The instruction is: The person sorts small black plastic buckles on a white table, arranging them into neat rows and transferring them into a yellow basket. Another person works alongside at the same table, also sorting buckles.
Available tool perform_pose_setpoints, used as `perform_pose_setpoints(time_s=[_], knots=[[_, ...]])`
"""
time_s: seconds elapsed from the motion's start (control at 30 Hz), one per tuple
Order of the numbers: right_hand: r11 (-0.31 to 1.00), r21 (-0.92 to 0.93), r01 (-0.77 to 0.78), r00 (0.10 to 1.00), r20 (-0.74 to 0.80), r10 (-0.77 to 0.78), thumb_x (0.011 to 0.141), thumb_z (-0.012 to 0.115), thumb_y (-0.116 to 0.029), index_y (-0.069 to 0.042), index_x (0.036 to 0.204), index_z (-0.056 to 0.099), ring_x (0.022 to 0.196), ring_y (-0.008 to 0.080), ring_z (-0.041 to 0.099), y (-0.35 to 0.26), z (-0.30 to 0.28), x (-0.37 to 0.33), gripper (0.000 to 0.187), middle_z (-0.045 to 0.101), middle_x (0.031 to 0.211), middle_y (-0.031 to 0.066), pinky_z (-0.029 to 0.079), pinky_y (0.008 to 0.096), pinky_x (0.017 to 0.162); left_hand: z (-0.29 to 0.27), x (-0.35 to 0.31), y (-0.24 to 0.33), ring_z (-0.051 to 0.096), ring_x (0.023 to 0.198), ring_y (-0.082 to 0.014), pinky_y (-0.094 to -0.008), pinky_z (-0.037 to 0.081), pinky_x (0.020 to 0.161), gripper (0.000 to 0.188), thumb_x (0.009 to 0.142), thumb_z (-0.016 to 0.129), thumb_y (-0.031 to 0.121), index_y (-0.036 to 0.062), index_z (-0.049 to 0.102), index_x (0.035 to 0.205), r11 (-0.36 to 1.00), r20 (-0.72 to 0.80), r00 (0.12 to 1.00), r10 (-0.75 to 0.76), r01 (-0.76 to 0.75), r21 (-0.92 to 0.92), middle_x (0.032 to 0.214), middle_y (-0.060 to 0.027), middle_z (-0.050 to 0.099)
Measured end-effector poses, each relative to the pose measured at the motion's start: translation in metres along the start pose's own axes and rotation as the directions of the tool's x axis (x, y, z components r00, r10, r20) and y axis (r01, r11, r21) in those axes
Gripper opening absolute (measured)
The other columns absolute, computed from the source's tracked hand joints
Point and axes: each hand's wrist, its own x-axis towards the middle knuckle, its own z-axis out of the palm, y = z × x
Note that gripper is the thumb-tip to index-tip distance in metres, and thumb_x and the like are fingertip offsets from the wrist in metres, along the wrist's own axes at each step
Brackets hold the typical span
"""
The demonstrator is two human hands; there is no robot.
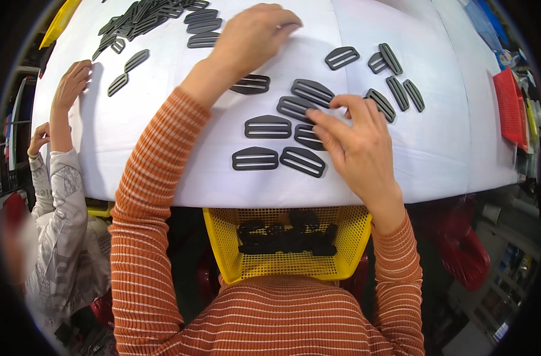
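Observation:
Black plastic strap sliders lie flat on the white-covered table. My left hand point(255, 37) hovers beyond them at the upper middle, slightly blurred, with fingers curled together; whatever may be between them is hidden. Under its wrist lies one slider point(251, 84). My right hand point(359, 139) reaches in over the group with thumb and forefinger apart. One fingertip touches the right end of a slider point(298, 109), which overlaps another slider point(313, 92). A further slider point(309, 137) is partly covered by this hand. Left of it are a wide slider point(267, 127) and two more in the nearest row.
A heap of black sliders point(143, 21) lies at the far left, and several loose ones point(396, 93) at the right. A yellow basket point(288, 273) holding black pieces sits against the near table edge. A co-worker's hand point(73, 86) rests at the left; a red bin point(508, 110) stands right.

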Motion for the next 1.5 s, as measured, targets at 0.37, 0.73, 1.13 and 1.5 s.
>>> perform_pose_setpoints(time_s=[0.37,0.73,1.13,1.5], knots=[[0.969,-0.239,0.065,0.987,-0.13,-0.098,0.084,0.072,-0.02,-0.015,0.105,0.076,0.097,0.0194,0.06,0.083,0.016,0.059,0.022,0.067,0.107,0.0006,0.046,0.0364,0.085,-0.053,-0.092,0.024,0.063,0.088,-0.0171,-0.0282,0.053,0.075,0.026,0.086,0.072,0.011,0.0088,0.074,0.112,0.992,0.115,0.993,-0.017,0.003,0.123,0.099,-0.0066,0.07],[0.994,-0.013,0.11,0.994,0.006,-0.11,0.086,0.069,-0.035,-0.019,0.099,0.077,0.095,0.0163,0.06,0.074,0.046,0.094,0.022,0.067,0.095,-0.005,0.044,0.0344,0.086,-0.047,-0.096,0.022,0.06,0.068,-0.0151,-0.0272,0.046,0.061,0.013,0.089,0.066,0.004,0.0029,0.074,0.1,0.945,0.003,0.946,-0.323,0.323,0.051,0.082,-0.0069,0.067],[0.926,-0.184,-0.33,0.944,-0.086,0.32,0.082,0.074,-0.014,-0.007,0.104,0.073,0.091,0.0231,0.059,0.005,-0.02,-0.017,0.023,0.062,0.096,0.0046,0.042,0.0369,0.076,-0.044,-0.094,0.032,0.059,0.088,-0.0248,-0.0341,0.049,0.079,0.011,0.086,0.068,0.007,0.0032,0.073,0.095,0.922,0.015,0.923,-0.385,0.383,0.06,0.094,-0.0095,0.065],[0.975,0.083,-0.208,0.977,-0.034,0.212,0.079,0.074,-0.007,-0.007,0.103,0.074,0.098,0.0248,0.059,-0.018,-0.019,-0.037,0.024,0.065,0.106,0.0063,0.042,0.0371,0.084,-0.058,-0.104,0.042,0.059,0.092,-0.0159,-0.0289,0.048,0.078,0.026,0.083,0.076,0.014,0.009,0.074,0.109,0.85,0.005,0.855,-0.518,0.516,-0.104,0.108,-0.006,0.066]])
